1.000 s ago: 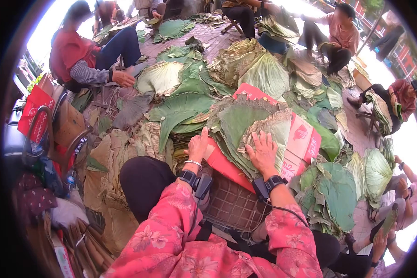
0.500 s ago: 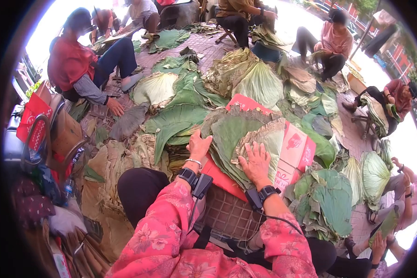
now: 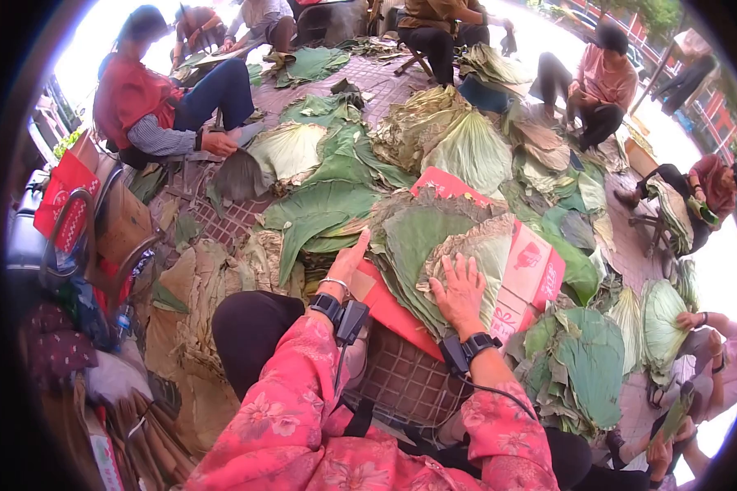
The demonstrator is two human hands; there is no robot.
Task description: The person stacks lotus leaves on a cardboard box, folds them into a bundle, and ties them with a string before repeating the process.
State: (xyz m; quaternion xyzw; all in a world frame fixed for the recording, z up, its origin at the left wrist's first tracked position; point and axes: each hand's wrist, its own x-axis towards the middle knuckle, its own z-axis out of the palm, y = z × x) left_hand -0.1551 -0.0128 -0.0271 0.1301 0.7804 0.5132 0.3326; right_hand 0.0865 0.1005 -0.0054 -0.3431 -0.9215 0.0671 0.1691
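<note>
A stack of dried lotus leaves (image 3: 413,237), folded into fan shapes, rests on a red and brown cardboard box (image 3: 522,274) in front of me. My right hand (image 3: 460,296) lies flat on the stack's upper leaf (image 3: 485,250), a paler brownish one, with its fingers spread. At the stack's left edge is my left hand (image 3: 345,268), fingers stretched out and pointing away from me, nothing gripped in it. Both wrists carry black straps with small devices.
Larger green leaves (image 3: 323,213) spread beyond the box, with a pale leaf pile (image 3: 442,135) behind. More leaves (image 3: 577,364) lie to the right, brown ones (image 3: 192,319) to the left. Several people sit around handling leaves. Bags and a chair (image 3: 98,237) stand at far left.
My left hand's fingers have straightened along the stack's edge; my right hand stays flat on the leaves. The person at left has lifted a dark leaf. The view has shifted slightly.
</note>
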